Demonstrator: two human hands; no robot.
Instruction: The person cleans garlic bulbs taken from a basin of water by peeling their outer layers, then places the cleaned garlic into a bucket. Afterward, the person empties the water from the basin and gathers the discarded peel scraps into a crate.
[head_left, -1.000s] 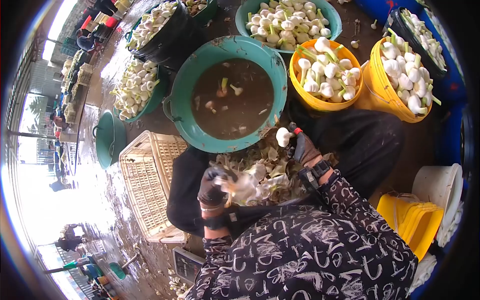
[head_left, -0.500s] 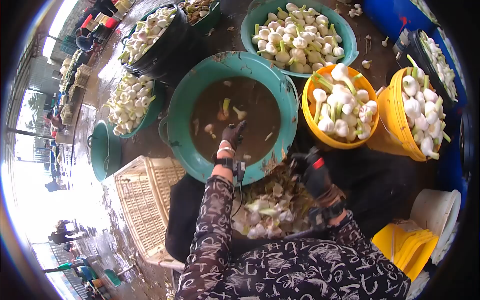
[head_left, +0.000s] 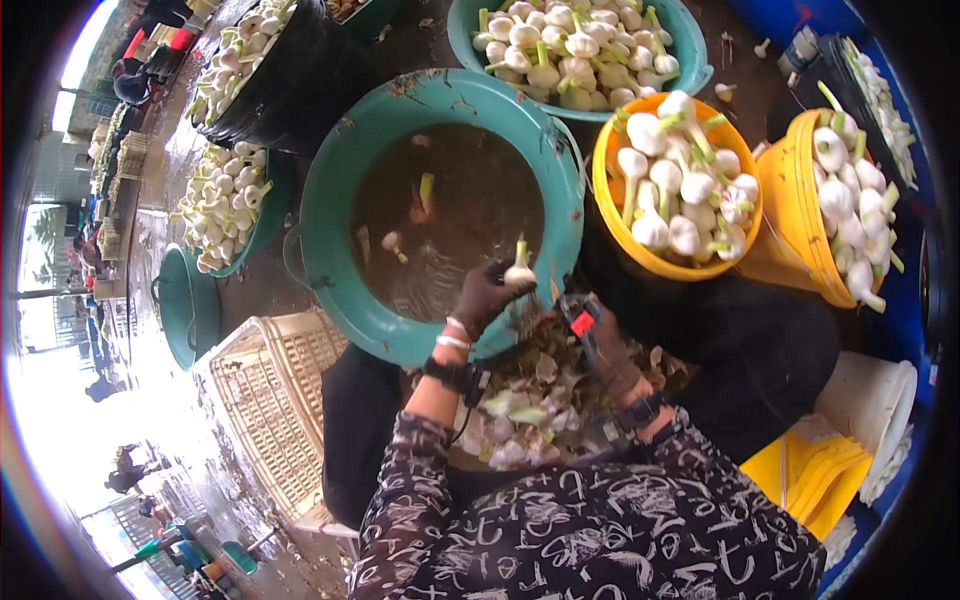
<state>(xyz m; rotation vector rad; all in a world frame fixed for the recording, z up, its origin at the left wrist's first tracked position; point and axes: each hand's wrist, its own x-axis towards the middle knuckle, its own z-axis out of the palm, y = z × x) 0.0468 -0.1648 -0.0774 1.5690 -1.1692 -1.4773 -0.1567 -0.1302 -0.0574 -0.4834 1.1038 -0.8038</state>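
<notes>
My left hand point(head_left: 490, 298), in a dark glove, is closed on a garlic bulb point(head_left: 519, 272) with a short green stem, over the near right rim of the green basin point(head_left: 325, 200). Murky water point(head_left: 445, 215) fills the basin, and a few garlic pieces float in it. My right hand point(head_left: 603, 350), gloved with a red band on a finger, is just right of the basin's near edge; its fingers are bent, and what they hold, if anything, I cannot make out. Between my legs lies a heap of garlic peelings point(head_left: 530, 405).
Yellow buckets of garlic point(head_left: 612, 215) stand at the right, a green tub of garlic point(head_left: 690, 85) behind. A white plastic crate point(head_left: 265, 400), an empty green bucket point(head_left: 190, 305) and a black bucket point(head_left: 285, 95) are left. Yellow containers point(head_left: 810, 475) lie near right. People are far left.
My left hand has gone from the peelings into the basin and back to its near rim, now with a bulb. My right hand no longer shows the bulb it held earlier.
</notes>
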